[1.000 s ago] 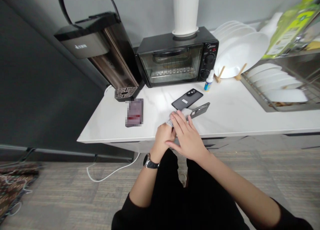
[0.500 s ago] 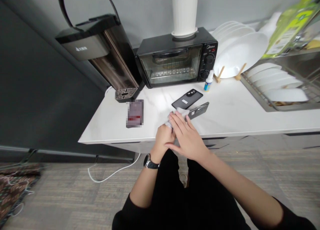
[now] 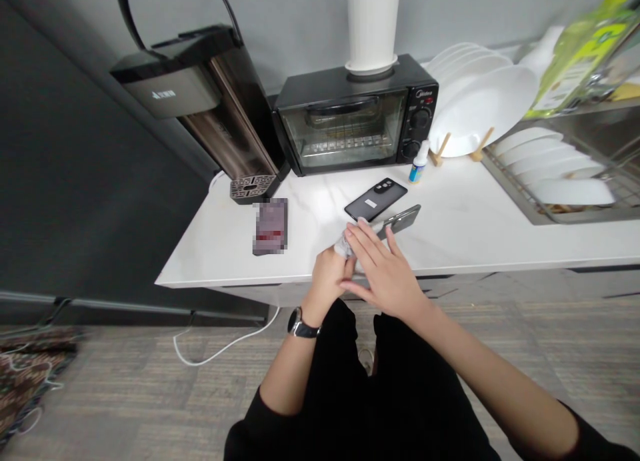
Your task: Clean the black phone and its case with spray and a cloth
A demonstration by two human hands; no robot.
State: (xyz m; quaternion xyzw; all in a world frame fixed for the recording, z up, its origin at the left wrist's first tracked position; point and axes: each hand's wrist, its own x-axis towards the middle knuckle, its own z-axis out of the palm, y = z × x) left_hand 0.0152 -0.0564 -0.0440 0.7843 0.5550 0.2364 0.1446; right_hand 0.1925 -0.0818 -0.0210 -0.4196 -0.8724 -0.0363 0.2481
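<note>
Right hand (image 3: 387, 274) lies flat, fingers spread, pressed on a white cloth (image 3: 345, 246) over the near end of a grey phone (image 3: 400, 219) at the near counter edge. Left hand (image 3: 329, 282) is curled into a fist, gripping the phone's near end and the cloth bunch from the left; black-strapped watch (image 3: 300, 326) on that wrist. The phone is tilted, far end sticking out to the right past the fingertips, thin with a shiny metallic edge. Just beyond it, touching or nearly so, a second phone (image 3: 375, 199) lies face down: dark matte back, oval camera bump, small white sticker. Left of both, a flat blurred card or packet (image 3: 271, 225). The counter (image 3: 475, 227) is white, smooth, faintly veined. Farther: small white bottle with blue label (image 3: 418, 162), writing too small to read. Black toaster oven (image 3: 355, 114), glass door, wire rack inside, two knobs, small brand mark unreadable. White ribbed cylinder (image 3: 373, 24) stands on top of it. Far left, dark water dispenser (image 3: 200, 101). Far right, white plates (image 3: 480, 107) upright in a wooden rack.
</note>
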